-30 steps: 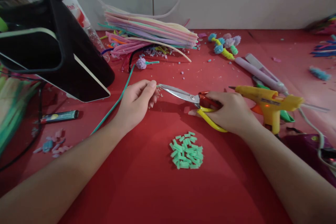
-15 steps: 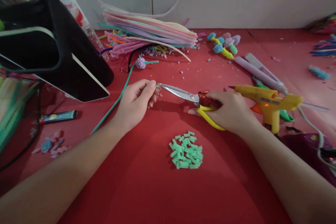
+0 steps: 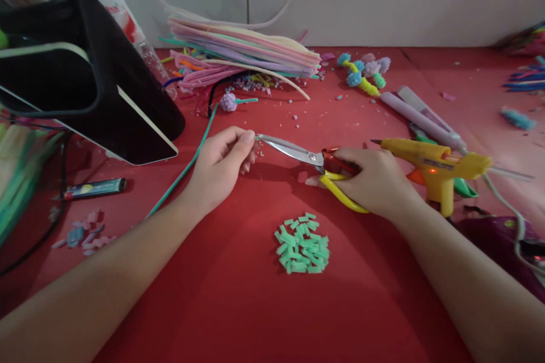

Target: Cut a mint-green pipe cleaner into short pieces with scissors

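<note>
Now, step: snipping the thin green pipe cleaner [image 3: 187, 165].
Left hand [image 3: 221, 167]: grip pinching its tip.
Right hand [image 3: 374, 181]: grip closed on yellow-handled steel scissors [image 3: 315, 167].
Next: blades close just beyond left grip.

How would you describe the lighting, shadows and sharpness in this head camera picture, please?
Head view: dim, soft light with a reddish cast from the red table; faint shadows lie under the left hand and the scissors; the green cut pieces are fairly sharp; the black stand at the left edge is close and dark; the forearms bulge toward the corners from wide-angle distortion.
</note>
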### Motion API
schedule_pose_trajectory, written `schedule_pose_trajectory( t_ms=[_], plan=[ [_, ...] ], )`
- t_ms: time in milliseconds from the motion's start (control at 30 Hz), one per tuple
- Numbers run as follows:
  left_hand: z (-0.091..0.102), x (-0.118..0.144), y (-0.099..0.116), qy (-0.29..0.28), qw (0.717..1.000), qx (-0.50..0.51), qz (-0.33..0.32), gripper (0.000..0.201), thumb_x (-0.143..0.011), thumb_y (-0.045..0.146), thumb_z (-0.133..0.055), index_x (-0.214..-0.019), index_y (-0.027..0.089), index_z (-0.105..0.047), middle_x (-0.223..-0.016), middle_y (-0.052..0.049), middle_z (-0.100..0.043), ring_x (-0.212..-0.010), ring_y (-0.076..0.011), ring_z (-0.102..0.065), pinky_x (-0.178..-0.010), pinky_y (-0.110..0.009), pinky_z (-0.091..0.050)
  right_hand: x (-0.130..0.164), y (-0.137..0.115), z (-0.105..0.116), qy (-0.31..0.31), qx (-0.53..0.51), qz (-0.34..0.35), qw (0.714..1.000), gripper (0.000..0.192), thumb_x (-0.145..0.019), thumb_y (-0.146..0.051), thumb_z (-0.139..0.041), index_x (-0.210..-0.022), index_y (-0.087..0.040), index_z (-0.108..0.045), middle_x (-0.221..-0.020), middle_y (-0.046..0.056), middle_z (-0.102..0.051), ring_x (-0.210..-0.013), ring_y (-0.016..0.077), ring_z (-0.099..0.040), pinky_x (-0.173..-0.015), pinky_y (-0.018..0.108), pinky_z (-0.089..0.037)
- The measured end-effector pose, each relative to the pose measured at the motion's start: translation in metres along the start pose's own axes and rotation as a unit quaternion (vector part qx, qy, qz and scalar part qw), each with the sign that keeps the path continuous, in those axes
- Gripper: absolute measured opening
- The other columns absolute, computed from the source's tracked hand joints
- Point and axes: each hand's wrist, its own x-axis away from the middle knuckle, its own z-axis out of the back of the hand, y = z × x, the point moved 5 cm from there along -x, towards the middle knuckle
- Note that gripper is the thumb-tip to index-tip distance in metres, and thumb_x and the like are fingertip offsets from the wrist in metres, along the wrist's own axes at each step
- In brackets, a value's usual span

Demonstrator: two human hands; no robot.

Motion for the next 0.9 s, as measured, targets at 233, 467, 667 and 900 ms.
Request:
schedule_pose_trajectory(
  t_ms=[233, 467, 667, 900],
  plan=[
    [0.0000, 0.0003, 0.0007, 0.002, 1.000, -0.018, -0.006, 0.026, -0.095, 0.034, -0.058, -0.074, 0.019, -0.062, -0.065, 0.000, -0.059, -0.054, -0.0080, -0.053, -0.051, -0.020, -0.045, -0.0016, -0.0009, 0.0003, -0.008, 0.004, -0.008, 1.000, 0.066, -0.069, -0.085, -0.052, -0.055, -0.022, -0.035, -0.048, -0.004, -0.036, -0.050, 0.0109, -0.027, -0.055, 0.031, -0.028],
    [-0.0009, 0.0002, 0.0012, 0.005, 1.000, -0.008, -0.003, 0.028, -0.096, 0.032, -0.056, -0.072, 0.018, -0.061, -0.061, 0.001, -0.058, -0.051, -0.0069, -0.051, -0.049, -0.018, -0.044, 0.0014, -0.0017, 0.0028, -0.004, -0.001, -0.015, 1.000, 0.067, -0.067, -0.085, -0.053, -0.056, -0.022, -0.031, -0.049, -0.004, -0.032, -0.051, 0.0105, -0.024, -0.055, 0.031, -0.024],
    [-0.0012, 0.0008, 0.0032, 0.005, 1.000, -0.023, -0.008, 0.032, -0.097, 0.031, -0.055, -0.069, 0.017, -0.060, -0.058, 0.002, -0.056, -0.049, -0.0062, -0.050, -0.047, -0.017, -0.042, 0.0004, -0.0047, 0.0028, -0.002, 0.004, -0.001, 1.000, 0.068, -0.068, -0.086, -0.050, -0.055, -0.022, -0.030, -0.049, -0.004, -0.032, -0.052, 0.0104, -0.023, -0.056, 0.031, -0.025],
    [-0.0013, 0.0007, 0.0027, 0.009, 0.999, -0.031, 0.000, 0.032, -0.097, 0.032, -0.055, -0.069, 0.017, -0.061, -0.057, 0.002, -0.056, -0.048, -0.0065, -0.050, -0.046, -0.018, -0.042, 0.0006, -0.0024, 0.0013, 0.001, -0.003, 0.001, 1.000, 0.067, -0.067, -0.085, -0.052, -0.055, -0.022, -0.034, -0.048, -0.004, -0.032, -0.051, 0.0104, -0.024, -0.056, 0.030, -0.027]
  ],
)
